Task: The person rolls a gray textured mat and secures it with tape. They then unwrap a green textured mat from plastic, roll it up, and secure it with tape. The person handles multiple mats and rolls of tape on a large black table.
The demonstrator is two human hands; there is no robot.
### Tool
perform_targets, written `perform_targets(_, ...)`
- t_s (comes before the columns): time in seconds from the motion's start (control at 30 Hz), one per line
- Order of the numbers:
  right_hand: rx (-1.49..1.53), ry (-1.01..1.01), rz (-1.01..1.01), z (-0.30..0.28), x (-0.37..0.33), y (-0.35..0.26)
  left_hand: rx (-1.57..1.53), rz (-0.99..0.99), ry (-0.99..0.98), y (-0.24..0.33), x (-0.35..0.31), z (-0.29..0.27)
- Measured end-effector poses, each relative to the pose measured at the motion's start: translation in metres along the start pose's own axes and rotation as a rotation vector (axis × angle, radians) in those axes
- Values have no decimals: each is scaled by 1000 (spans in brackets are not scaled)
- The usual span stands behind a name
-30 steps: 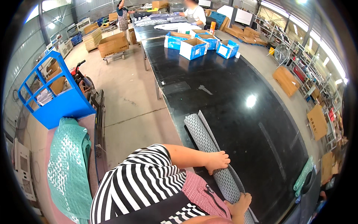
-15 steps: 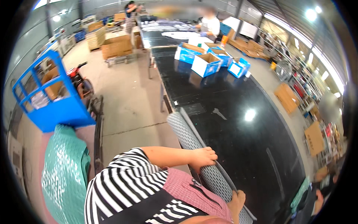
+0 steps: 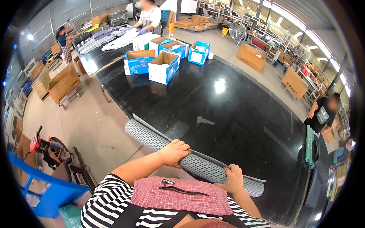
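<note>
A long grey roll of perforated mat (image 3: 152, 138) lies along the near edge of a big glossy black table (image 3: 235, 114). My left hand (image 3: 174, 151) grips the roll near its middle, fingers curled over the top. My right hand (image 3: 232, 178) grips it further right, close to the end where a loose flap sticks out. Black pliers (image 3: 178, 187) rest on the red checked cloth (image 3: 182, 195) over my lap, just below both hands.
Several open blue-and-white cartons (image 3: 163, 60) stand at the table's far end. A person in a striped apron (image 3: 150, 17) works beyond them, another person (image 3: 64, 41) at far left, a third (image 3: 323, 114) at right. Cardboard boxes (image 3: 62, 83) and a blue rack (image 3: 45, 190) stand on the floor left.
The view has swung to the right, bringing more of the table and the cartons into sight. Both hands have stayed on the roll, now seen lying more crosswise.
</note>
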State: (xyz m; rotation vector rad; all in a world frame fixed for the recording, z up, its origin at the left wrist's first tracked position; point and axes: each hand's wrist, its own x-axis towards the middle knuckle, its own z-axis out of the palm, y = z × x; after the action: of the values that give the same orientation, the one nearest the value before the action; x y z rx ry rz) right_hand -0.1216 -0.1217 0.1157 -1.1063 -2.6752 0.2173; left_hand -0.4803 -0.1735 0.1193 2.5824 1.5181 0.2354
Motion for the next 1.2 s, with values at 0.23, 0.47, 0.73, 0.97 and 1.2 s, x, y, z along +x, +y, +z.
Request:
perform_targets(0.23, 100, -173, -41, 19, 89, 2, -7, 27, -45, -86, 27, -9)
perform_targets(0.47, 74, -419, 118, 48, 129, 7, 2, 258, -176, -160, 93, -25)
perform_targets(0.73, 217, -61, 359, 37, 167, -17, -54, 550, -85, -200, 171, -16)
perform_targets(0.97, 94, -356, 588, 52, 188, -46, -244, 616, -149, -226, 195, 7)
perform_targets(1.2, 300, -440, 624, 44, 202, -38, -264, 681, -271, -247, 220, -9)
